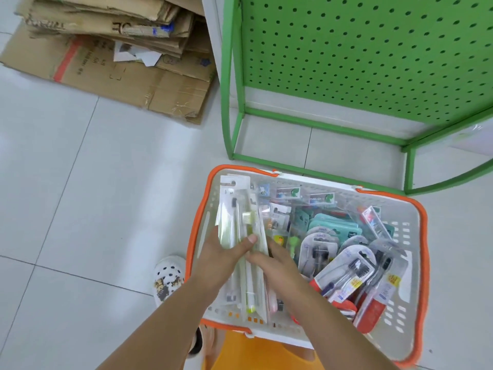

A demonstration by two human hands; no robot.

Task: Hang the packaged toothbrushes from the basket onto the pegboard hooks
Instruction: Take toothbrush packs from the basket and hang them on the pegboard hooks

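Clear toothbrush packs [241,236] gripped by both hands above the basket [416,263]

Both forearms reach fwd & down, bare. Left hand [224,249] curled, thumb on top, pinching. Right hand [277,260] just beside it, fingers bent, knuckles up.

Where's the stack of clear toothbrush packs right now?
In the head view, the stack of clear toothbrush packs sits at the basket's left end, gripped by left hand and right hand.
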